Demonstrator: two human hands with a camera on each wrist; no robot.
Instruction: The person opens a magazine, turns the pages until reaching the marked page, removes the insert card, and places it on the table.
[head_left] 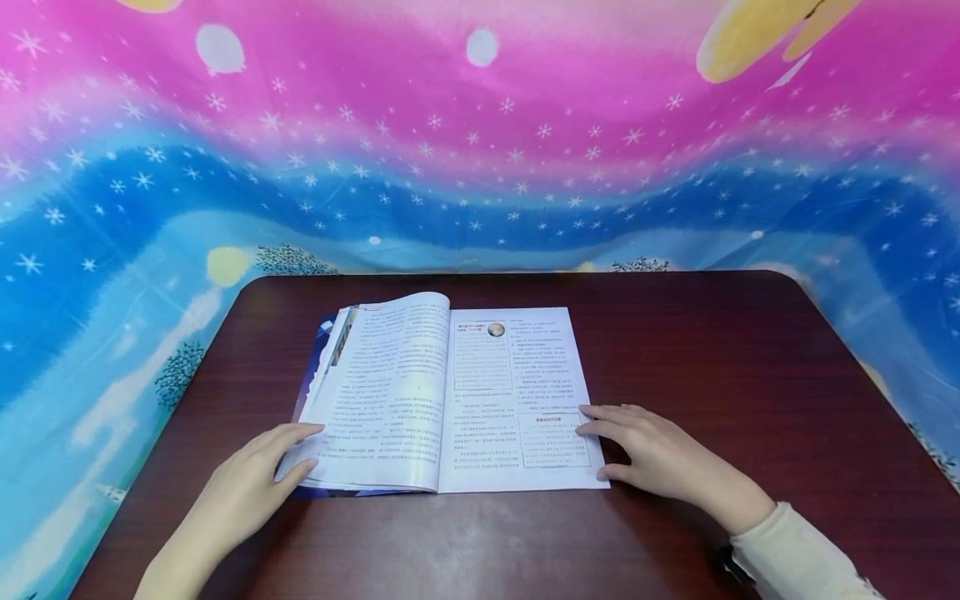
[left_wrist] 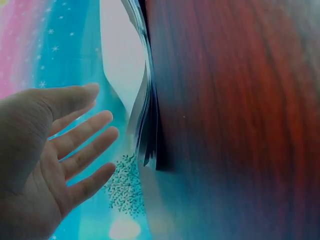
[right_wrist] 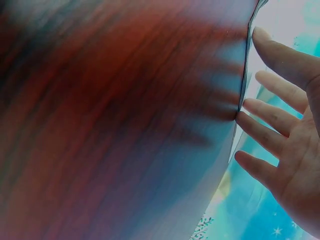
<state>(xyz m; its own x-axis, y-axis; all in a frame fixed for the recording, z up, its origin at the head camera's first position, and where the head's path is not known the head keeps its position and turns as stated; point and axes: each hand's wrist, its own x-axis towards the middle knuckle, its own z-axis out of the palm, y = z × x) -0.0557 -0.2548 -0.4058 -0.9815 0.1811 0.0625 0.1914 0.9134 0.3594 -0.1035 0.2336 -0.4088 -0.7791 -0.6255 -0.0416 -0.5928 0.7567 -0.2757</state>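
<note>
An open magazine (head_left: 480, 433) lies on the dark wooden table, its printed text upside down in the head view. Its left stack of pages (left_wrist: 122, 60) bulges upward near the spine, with a dark blue cover showing beneath. My left hand (head_left: 251, 479) is at the left edge, thumb and fingers spread over the page margin. In the left wrist view its fingers are straight and hold nothing. At the right page's lower outer edge is my right hand (head_left: 652, 454), fingers extended. In the right wrist view, its fingertips (right_wrist: 242, 117) reach the edge of the magazine.
The brown table (head_left: 712, 358) has rounded far corners and extends around the magazine. Behind and beside it hangs a pink and blue cloth (head_left: 480, 167) with snowflakes. A dark band (head_left: 731, 567) shows at my right wrist by a light sleeve (head_left: 802, 554).
</note>
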